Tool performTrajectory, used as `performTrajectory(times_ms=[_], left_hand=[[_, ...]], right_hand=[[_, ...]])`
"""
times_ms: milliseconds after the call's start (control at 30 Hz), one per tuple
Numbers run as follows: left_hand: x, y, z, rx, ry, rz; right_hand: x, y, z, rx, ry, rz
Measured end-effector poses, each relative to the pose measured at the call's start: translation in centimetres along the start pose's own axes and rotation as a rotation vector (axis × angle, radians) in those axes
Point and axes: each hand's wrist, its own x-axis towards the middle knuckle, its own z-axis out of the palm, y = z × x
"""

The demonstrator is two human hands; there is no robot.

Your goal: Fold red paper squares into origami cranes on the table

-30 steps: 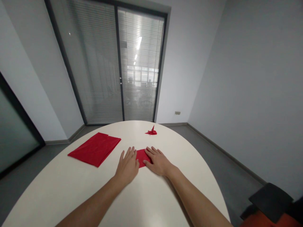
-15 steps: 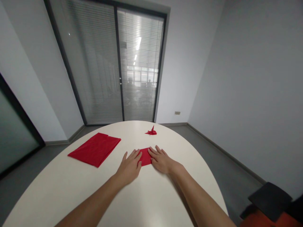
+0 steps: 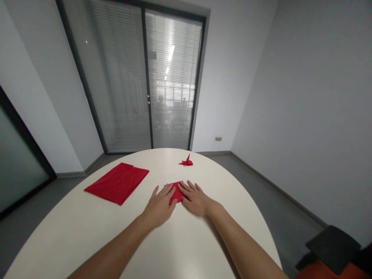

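While palm-down, LH nr RH

Plain bright red on the small paper, with similar red on the folded bird and the large folded sheet. Plain creamy white across the desk. Fine horizontal grey stripes along the blinds, with charcoal on the frame. Pale grey over the wall, darker grey over the floor. Black and orange-red on the chair.
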Motion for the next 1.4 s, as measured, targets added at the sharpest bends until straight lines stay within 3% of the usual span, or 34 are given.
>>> performTrajectory(times_ms=[333, 500, 833, 1000, 1267, 1400], left_hand=[[0.2, 0.1, 0.1, 0.073, 0.048, -0.179], [0.1, 0.1, -0.3, -0.012, 0.035, 0.017], [0.1, 0.1, 0.3, 0.048, 0.079, -0.137], [0.0, -0.1, 0.2, -0.019, 0.045, -0.026], [-0.2, 0.7, -1.1, 0.011, 0.088, 0.018], [-0.7, 1.0, -1.5, 0.045, 0.005, 0.021]], right_hand=[[-0.1, 0.0, -0.5, -0.031, 0.08, -0.085], [-0.2, 0.1, -0.4, -0.037, 0.096, -0.088], [-0.3, 0.2, -1.2, -0.052, 0.109, -0.099], [-0.3, 0.4, -1.0, -0.055, 0.177, -0.124], [0.3, 0.3, -0.5, -0.032, 0.195, -0.202], [0.3, -0.5, -0.9, -0.053, 0.24, -0.224]])
